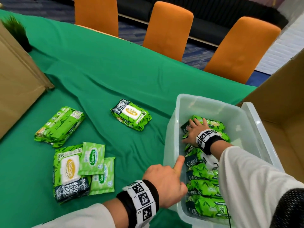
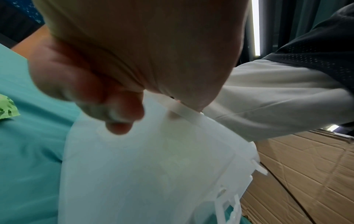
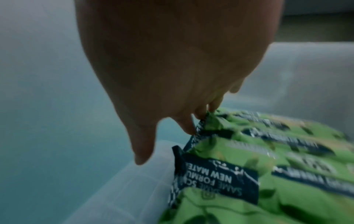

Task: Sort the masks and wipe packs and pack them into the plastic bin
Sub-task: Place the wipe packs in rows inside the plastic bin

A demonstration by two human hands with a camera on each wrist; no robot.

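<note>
A clear plastic bin [image 1: 171, 129] stands on the green cloth at the right, with several large green wipe packs [image 1: 204, 186] on edge in a row inside. My right hand [image 1: 195, 130] is inside the bin at its far end, fingers spread flat on the farthest wipe pack [image 1: 212, 123], and its fingertips [image 3: 188, 128] touch the pack's [image 3: 249, 159] sealed end. My left hand [image 1: 181, 176] grips the bin's near-left wall [image 2: 153, 166], thumb inside, index finger lying along the rim. Three large packs [image 1: 131, 114] [image 1: 59, 126] [image 1: 69, 171] and two small packs [image 1: 93, 157] [image 1: 102, 177] lie on the table. I see no masks.
An open cardboard box [image 1: 283, 99] stands right behind the bin, with a clear lid [image 1: 258, 125] leaning between them. Another cardboard box [image 1: 18, 89] and a small plant [image 1: 16, 32] sit at the left. Orange chairs [image 1: 167, 30] line the table's far edge.
</note>
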